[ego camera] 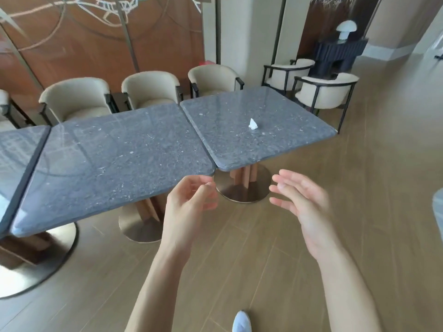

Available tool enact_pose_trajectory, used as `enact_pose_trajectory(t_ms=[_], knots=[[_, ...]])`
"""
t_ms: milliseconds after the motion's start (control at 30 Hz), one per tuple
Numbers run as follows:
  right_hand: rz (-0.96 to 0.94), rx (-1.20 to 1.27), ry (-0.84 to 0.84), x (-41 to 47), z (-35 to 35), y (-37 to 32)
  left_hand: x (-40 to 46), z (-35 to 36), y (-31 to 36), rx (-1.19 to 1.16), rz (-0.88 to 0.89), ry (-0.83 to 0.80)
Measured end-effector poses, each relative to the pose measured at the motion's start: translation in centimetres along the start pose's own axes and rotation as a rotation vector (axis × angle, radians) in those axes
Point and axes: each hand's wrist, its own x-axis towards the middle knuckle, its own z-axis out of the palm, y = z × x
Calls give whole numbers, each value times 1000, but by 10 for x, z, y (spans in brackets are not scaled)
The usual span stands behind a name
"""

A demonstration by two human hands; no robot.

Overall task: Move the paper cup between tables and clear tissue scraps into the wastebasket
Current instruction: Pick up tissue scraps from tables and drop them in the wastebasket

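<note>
A small white crumpled tissue scrap (253,124) lies near the middle of the right grey stone table (275,149). My left hand (189,203) hovers just off the near corner of the middle table (107,164), fingers loosely curled and holding nothing. My right hand (302,202) is raised over the floor to the right of it, fingers straight and spread, slightly blurred. Both hands are well short of the tissue scrap. No paper cup or wastebasket is in view.
Three grey tables stand in a row on round metal bases (242,188). Beige armchairs (151,89) line the far side, and two more (328,92) stand at the right. Wooden floor stretches to the right. My white shoe (241,322) shows at the bottom edge.
</note>
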Motion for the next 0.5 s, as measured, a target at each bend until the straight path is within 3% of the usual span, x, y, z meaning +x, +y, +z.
enact_pose_trajectory(t_ms=[167,500], knots=[[-13,-19,-60,144,23,-20,121,48,22,-18,51,24],[53,-226,-121,368,55,15,350,116,-11,-55,-85,107]])
